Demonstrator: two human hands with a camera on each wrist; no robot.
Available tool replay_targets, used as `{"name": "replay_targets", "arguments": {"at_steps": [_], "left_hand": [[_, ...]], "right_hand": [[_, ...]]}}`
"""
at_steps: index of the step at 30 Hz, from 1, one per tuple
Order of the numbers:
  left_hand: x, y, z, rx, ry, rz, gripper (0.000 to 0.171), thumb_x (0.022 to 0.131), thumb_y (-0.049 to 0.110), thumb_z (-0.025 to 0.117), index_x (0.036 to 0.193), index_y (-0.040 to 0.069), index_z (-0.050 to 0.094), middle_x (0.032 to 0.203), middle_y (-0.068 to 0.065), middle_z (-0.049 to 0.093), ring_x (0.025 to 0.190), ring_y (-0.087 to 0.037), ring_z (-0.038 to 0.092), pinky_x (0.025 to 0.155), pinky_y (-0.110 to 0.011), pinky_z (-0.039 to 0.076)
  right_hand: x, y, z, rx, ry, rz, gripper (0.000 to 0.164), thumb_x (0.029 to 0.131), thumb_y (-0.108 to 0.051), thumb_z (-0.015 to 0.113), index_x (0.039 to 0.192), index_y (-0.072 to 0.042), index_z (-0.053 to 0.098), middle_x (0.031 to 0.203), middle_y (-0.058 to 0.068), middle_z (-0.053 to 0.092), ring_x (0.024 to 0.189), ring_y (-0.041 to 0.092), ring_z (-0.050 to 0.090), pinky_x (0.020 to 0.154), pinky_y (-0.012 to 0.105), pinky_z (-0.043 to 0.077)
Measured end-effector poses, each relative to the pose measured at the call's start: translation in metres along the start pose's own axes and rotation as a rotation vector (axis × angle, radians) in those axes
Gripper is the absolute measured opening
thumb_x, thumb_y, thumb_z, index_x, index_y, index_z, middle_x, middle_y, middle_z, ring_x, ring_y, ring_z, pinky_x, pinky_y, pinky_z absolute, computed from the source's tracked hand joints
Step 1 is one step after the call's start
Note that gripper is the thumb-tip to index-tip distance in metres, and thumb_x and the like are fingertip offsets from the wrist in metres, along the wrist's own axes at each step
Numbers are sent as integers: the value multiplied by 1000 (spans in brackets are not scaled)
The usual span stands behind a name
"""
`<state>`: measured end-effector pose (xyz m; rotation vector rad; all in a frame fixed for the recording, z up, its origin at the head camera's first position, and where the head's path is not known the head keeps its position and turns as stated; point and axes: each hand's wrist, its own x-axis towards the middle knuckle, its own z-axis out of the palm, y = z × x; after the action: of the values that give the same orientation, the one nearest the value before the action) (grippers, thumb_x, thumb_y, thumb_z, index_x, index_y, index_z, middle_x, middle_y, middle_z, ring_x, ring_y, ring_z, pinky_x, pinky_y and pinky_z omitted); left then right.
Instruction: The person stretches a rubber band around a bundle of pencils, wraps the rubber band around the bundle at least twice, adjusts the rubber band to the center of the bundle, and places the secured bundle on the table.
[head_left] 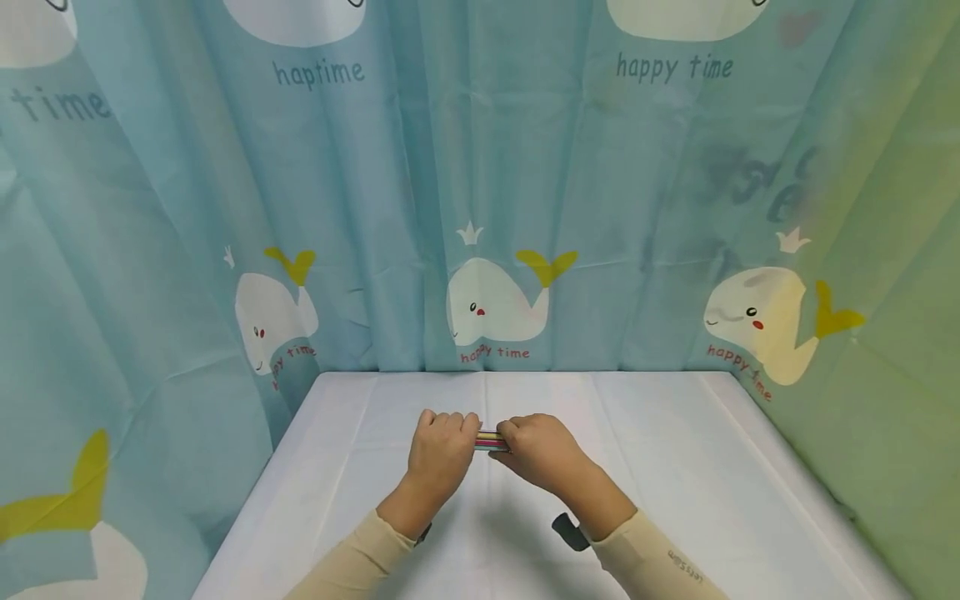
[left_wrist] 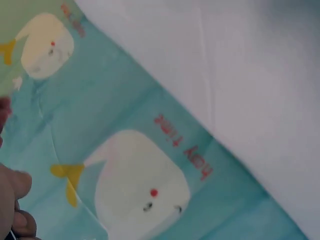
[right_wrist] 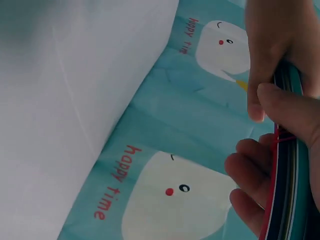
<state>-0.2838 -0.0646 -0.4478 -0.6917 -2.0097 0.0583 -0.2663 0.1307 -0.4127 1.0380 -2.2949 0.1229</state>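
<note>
i have both hands on one striped bundle (head_left: pixel 492 442), slim and layered, held crosswise between them above the middle of a white table (head_left: pixel 675 467). left hand (head_left: pixel 441 454): fingers curled, gripping the bundle's left end. right hand (head_left: pixel 547 450): gripping the other end; my right wrist view puts its thumb on one side and its bent fingers on the other, the bundle passing between. red, dark and teal layers with pale edges show there, and a thin red line crosses them near the thumb. what the bundle is made of, i cannot tell. left wrist view gives me a slice of hand at its edge. beige sleeves (head_left: pixel 360 554) on both forearms; a black device (head_left: pixel 572 532) by the right wrist. behind the table, a blue curtain (head_left: pixel 405 167) with white whales and lettering.
</note>
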Motion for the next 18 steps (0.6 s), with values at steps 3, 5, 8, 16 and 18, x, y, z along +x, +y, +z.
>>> {"name": "replay_targets", "arguments": {"at_steps": [3,5,8,16,18], "left_hand": [[2,0,0,-6,2,-9,22,81,16,77,76,11,56,57,-2,52,46,-20,51,50,-31,32],[3,-2,-1,-21,-10,-28,23,78,14,80,78,10,58,59,-3,55,47,-20,52,48,-31,33],[2,-6,-3,-50,-41,-60,24,75,14,83,79,10,60,59,-4,57,45,-20,51,44,-29,31],[3,-4,-2,-68,-55,-55,26,81,25,79,76,11,58,55,-4,55,43,-18,48,43,-28,26],[2,-1,0,-63,-53,-39,27,81,24,79,75,11,56,54,-3,54,42,-17,46,42,-28,26]], "right_hand": [[-4,0,1,-32,22,23,38,72,-31,85,94,-6,67,71,-5,63,56,10,57,55,25,47],[-7,3,1,-59,48,41,45,71,-29,87,104,-3,68,79,-2,68,64,11,64,60,26,51],[-11,6,-1,-78,96,24,41,71,-21,87,103,-3,69,84,0,71,70,12,67,63,27,53],[-11,4,-2,-164,116,-77,24,75,-17,77,71,-10,54,56,-5,49,43,6,33,40,23,33],[-10,2,1,-200,109,-80,26,73,-17,76,67,-11,51,53,-4,44,43,6,28,39,23,29]]}}
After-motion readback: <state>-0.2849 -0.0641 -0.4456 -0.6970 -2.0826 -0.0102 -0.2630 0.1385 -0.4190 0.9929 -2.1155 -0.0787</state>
